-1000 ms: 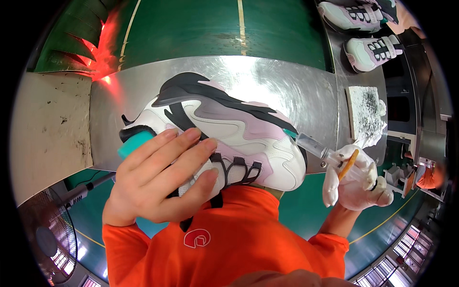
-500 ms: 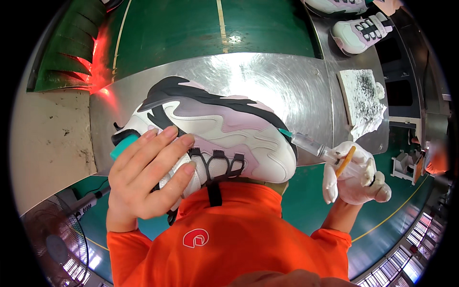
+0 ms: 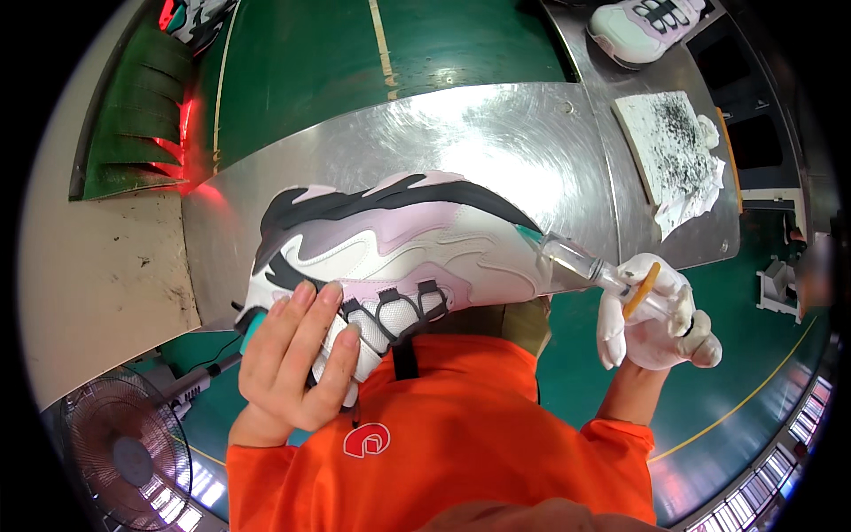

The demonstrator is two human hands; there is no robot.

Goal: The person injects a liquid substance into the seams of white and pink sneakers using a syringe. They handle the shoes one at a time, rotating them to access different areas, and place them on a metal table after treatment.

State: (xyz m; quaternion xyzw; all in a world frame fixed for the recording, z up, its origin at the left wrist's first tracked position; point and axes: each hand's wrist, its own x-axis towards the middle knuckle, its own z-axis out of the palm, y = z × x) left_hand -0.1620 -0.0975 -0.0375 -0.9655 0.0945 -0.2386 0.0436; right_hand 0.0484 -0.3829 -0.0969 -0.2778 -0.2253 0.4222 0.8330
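A white, lilac and black sneaker (image 3: 417, 239) lies on its side in front of me, sole edge turned away and toe to the right. Around its tongue and collar, my bare left hand (image 3: 297, 363) is closed, and a bit of teal (image 3: 253, 326) shows inside the heel opening. My right hand (image 3: 651, 315), in a white glove, grips a clear syringe (image 3: 576, 259) with a yellow-brown flange. Its teal tip (image 3: 529, 233) meets the black sole edge near the toe; whether anything flows out cannot be seen.
Beneath the sneaker is a metal tabletop (image 3: 355, 142), with a green conveyor belt (image 3: 310, 62) beyond. A black-smudged white pad (image 3: 665, 151) and another sneaker (image 3: 634, 34) are at right. Red-lit flaps (image 3: 133, 133) hang at far left, and a fan (image 3: 128, 452) stands lower left.
The sneaker has rolled and turned slightly within my left hand, its toe higher in view. The syringe tip stays at the sole edge by the toe. My view has shifted a little.
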